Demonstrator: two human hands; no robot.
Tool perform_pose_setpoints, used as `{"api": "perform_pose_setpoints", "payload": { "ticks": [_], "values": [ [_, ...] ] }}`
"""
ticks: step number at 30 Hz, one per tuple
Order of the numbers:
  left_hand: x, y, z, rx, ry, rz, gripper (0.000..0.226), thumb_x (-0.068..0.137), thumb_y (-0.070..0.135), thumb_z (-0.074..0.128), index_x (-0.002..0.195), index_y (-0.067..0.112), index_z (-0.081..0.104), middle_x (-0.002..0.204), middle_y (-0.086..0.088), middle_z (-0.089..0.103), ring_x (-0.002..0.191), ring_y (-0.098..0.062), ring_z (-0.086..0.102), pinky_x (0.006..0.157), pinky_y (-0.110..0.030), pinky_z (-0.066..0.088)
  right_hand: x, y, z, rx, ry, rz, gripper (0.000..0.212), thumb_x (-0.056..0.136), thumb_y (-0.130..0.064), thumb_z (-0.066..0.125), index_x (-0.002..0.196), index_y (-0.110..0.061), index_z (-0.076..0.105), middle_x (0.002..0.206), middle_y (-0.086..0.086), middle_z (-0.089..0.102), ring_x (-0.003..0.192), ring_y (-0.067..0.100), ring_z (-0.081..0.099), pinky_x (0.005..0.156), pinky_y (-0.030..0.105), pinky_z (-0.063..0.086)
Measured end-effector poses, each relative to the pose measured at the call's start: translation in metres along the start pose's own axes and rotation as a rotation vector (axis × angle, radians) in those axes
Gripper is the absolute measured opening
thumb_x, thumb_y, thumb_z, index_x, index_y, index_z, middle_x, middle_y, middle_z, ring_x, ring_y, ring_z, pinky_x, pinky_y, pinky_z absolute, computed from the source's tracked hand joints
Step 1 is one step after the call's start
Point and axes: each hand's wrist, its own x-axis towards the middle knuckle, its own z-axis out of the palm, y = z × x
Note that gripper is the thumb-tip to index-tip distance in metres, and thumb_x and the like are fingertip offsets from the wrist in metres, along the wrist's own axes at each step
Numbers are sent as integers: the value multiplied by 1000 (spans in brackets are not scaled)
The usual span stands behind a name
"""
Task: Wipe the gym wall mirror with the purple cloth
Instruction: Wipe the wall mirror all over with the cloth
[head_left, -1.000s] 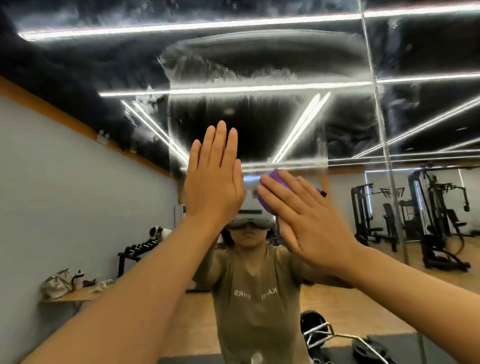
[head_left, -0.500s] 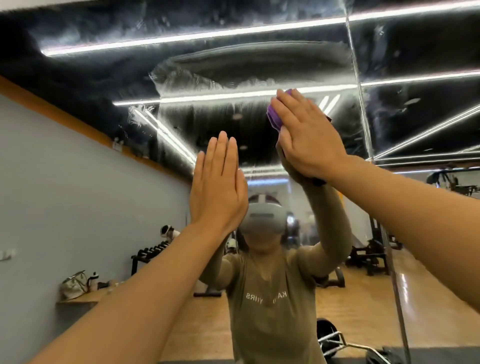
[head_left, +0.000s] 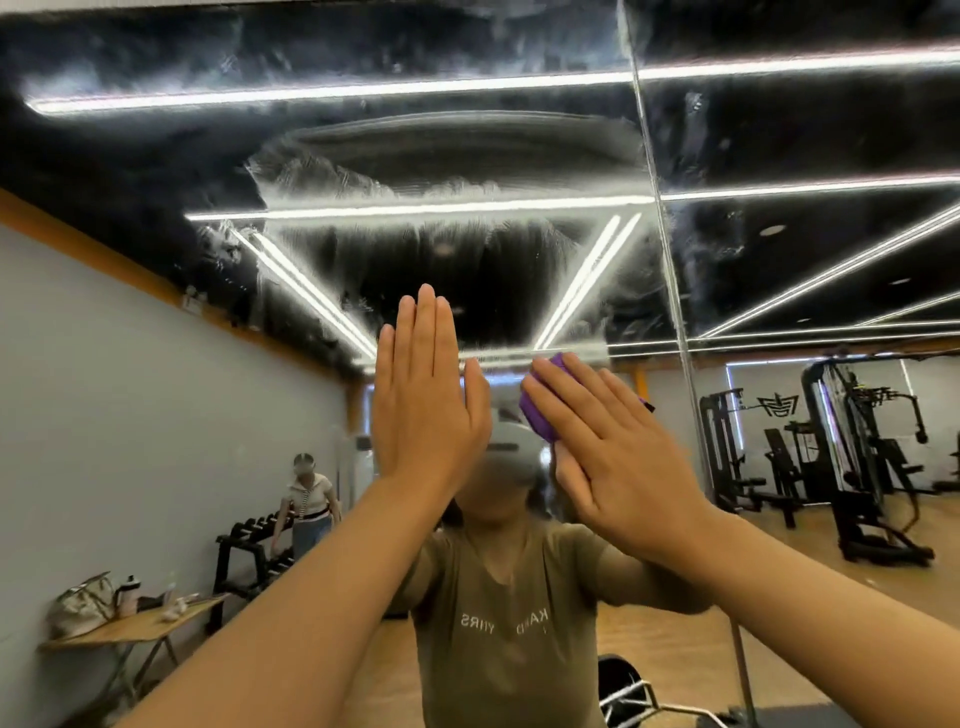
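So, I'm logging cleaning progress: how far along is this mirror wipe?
Partly done. Wipe arcs streak the mirror above the hands. The right hand presses the purple cloth flat on the glass; the left hand rests flat beside it. Hazy smears along the top and the right panel remain.

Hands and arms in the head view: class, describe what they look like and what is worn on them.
Both the left hand and right hand are bare: no gloves, rings, watch or bands show. Both forearms are uncovered up to the frame edge, with no sleeve reaching them. The nails that show look short and unpainted.
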Motion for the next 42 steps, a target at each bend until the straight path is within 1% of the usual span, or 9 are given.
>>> {"api": "perform_pose_setpoints", "payload": {
  "ticks": [7,11,15,19,24,27,30,36,42],
  "values": [
    [1,-1,3,12,34,22,68,101,40,18,161,9,12,169,-6,6,156,-16,-1,125,-31,-7,93,43,-19,18,72,251,64,97,-32,26,157,-11,32,165,7,26,154,23,16,122,27,-4],
    [2,-2,3,26,40,25,68,101,40,19,160,8,13,169,-6,8,156,-17,1,125,-29,-8,111,49,-21,30,88,323,63,97,-29,28,158,-10,28,166,7,22,155,23,11,124,31,-2],
    [0,-1,2,30,39,21,68,101,41,18,161,9,12,169,-5,6,156,-16,-1,124,-28,-10,66,31,-14,75,136,324,59,101,-28,31,158,-10,29,166,6,23,155,21,12,126,31,0],
    [0,-3,1,36,42,23,68,101,40,20,161,8,13,169,-6,7,156,-17,0,124,-28,-10,12,22,-11,71,136,227,57,102,-29,35,156,-10,33,164,5,28,155,21,17,127,35,9],
    [1,-3,1,25,47,21,69,100,40,21,160,8,13,169,-7,7,156,-18,0,124,-27,-10,11,31,-18,33,128,86,57,100,-28,42,152,-6,40,163,8,30,154,20,21,126,35,14],
    [1,-2,1,27,41,18,69,100,41,20,160,8,13,169,-7,7,156,-17,0,125,-29,-9,15,28,-15,116,111,108,58,101,-29,38,154,-7,36,164,8,28,154,15,17,126,31,10],
    [0,-2,1,34,44,20,69,100,40,20,160,8,13,169,-7,7,156,-18,0,125,-30,-8,18,28,-14,43,111,121,57,102,-36,34,155,-15,36,165,6,26,154,19,18,127,36,9],
    [0,-1,1,25,38,21,70,99,41,18,160,8,13,169,-7,6,156,-17,-1,125,-30,-8,67,42,-21,24,133,287,60,102,-37,30,156,-14,35,166,5,23,155,21,14,125,29,-3],
    [1,-1,1,27,53,23,69,99,40,19,160,6,17,169,-8,11,156,-19,3,125,-30,-7,130,68,-29,7,136,418,65,100,-41,23,159,-14,26,169,3,15,156,22,7,124,35,-3]
  ]
}}
